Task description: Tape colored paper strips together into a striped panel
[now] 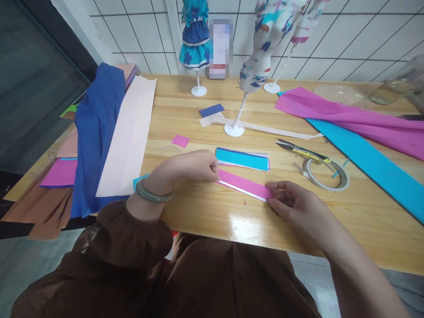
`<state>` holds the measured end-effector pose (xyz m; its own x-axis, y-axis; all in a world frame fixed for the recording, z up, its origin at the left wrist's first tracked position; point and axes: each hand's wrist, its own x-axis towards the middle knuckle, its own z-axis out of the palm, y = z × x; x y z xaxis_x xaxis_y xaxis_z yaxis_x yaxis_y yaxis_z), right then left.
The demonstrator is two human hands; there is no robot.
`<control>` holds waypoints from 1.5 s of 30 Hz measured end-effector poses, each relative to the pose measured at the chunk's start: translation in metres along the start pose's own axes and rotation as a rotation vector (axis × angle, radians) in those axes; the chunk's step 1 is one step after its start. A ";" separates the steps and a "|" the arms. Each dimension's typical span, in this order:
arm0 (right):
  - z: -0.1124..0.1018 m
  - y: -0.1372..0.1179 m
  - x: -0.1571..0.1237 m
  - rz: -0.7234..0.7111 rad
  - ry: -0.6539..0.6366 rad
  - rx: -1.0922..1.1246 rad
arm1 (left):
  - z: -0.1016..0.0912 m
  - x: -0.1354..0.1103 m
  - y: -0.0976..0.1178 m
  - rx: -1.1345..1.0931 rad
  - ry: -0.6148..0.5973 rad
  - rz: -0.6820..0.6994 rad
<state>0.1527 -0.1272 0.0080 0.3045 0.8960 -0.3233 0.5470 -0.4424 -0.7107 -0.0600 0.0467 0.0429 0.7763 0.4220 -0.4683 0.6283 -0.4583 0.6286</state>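
A pink paper strip [244, 183] with a white band along its near edge stretches between my two hands, just over the wooden table. My left hand [202, 165] is closed at the strip's left end, its fingertips mostly hidden behind the knuckles. At the other end my right hand [291, 201] pinches the corner between thumb and fingers. Just beyond the strip lies a small stack of blue strips [241, 159] with pink and pale edges showing. To the right are scissors [303, 151] with black and yellow handles and a roll of white tape [344, 179].
Dress forms on white stands [234, 130] rise at the back, one in a blue dress [195, 44]. Blue paper [96, 145] and pale pink paper [127, 137] lie left. Magenta paper [334, 115] overlaps turquoise paper [374, 159] at right. A glass jar [392, 86] leans behind.
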 end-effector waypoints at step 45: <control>-0.006 0.004 0.005 -0.031 -0.035 -0.084 | 0.001 -0.004 0.015 0.084 0.051 -0.105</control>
<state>0.1615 -0.1253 0.0074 0.2598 0.9094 -0.3249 0.6193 -0.4150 -0.6665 -0.0539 0.0369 0.0536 0.7035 0.5093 -0.4957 0.7100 -0.4723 0.5224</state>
